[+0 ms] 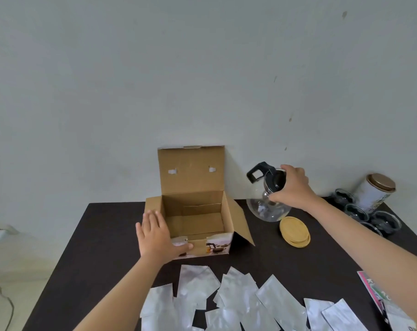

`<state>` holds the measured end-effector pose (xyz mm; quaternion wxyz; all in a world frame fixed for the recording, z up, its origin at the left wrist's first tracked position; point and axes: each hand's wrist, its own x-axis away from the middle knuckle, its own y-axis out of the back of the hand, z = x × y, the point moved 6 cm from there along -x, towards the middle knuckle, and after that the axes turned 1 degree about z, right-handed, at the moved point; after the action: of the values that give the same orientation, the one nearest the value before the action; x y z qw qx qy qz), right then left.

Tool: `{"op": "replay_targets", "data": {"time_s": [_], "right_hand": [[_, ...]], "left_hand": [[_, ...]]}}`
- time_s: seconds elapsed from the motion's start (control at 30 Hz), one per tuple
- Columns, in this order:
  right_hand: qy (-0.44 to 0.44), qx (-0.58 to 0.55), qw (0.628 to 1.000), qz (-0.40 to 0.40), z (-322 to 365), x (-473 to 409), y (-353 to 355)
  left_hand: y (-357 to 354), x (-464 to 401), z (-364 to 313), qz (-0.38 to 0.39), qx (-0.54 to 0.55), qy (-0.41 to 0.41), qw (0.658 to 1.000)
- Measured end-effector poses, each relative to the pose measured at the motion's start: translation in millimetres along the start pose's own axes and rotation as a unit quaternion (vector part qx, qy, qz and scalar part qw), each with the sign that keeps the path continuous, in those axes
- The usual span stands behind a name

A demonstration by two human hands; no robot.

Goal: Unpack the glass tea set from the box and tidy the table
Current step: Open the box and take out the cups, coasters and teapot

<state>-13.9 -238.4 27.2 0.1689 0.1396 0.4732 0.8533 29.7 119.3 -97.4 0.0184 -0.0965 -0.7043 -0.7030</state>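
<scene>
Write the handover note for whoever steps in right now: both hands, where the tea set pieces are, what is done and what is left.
Left hand: flat against the near left corner of the open cardboard box, steadying it, no grip closed on anything.
Right hand: holds the glass teapot by its neck, tilted, right of the box.
Box looks empty inside.
Wooden coasters lie stacked in front of the teapot. Glass cups cluster at the far right beside a round tin.
Done: tea set appears to be out.
Left: set the teapot down, clear the white wrappers along the near edge, and deal with the box.
</scene>
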Motion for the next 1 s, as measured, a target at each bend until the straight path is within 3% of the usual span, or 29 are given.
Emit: {"op": "replay_targets", "data": {"time_s": [0.33, 0.57, 1.0], "right_hand": [[-0.091, 0.009, 0.995, 0.045, -32, -38, -54], [-0.081, 0.046, 0.991, 0.092, -35, -57, -91], [-0.071, 0.092, 0.987, 0.109, -43, -67, -108]], "left_hand": [[-6, -17, 16, 0.015, 0.046, 0.002, 0.999], [-8, -16, 17, 0.001, 0.056, -0.008, 0.998], [-8, -17, 16, -0.011, 0.063, -0.013, 0.998]]}}
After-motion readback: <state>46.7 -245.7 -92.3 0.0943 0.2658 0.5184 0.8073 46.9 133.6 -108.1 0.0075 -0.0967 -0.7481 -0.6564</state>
